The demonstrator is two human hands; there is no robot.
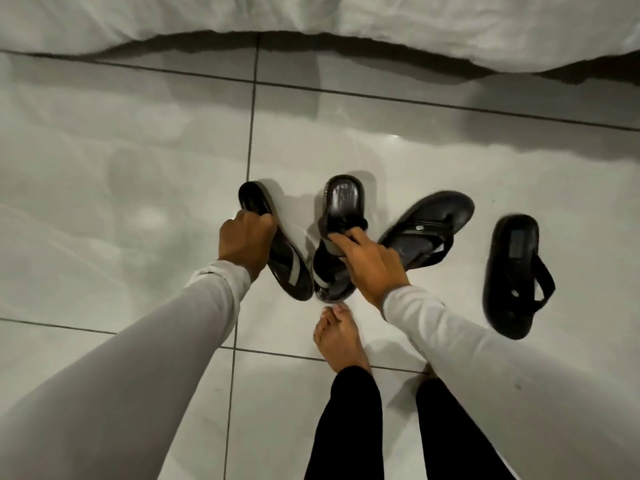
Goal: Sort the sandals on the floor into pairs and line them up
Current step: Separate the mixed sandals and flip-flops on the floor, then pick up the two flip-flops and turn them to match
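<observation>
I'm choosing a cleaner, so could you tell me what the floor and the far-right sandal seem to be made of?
Floor: glazed ceramic or porcelain tile, judging by grout lines and glossy reflections. Far-right sandal: probably matte black rubber or foam, with thin, fabric-like straps; uncertain.

Glossy pale grey tiled floor (138,188), divided by dark grout lines (251,109) running lengthwise and across. White rumpled bedding (450,26) along the top edge, overhanging the tiles and casting a dark shadow band beneath its hem. Soft, diffuse reflections across the tile surface; brightest patch at lower centre.
</observation>
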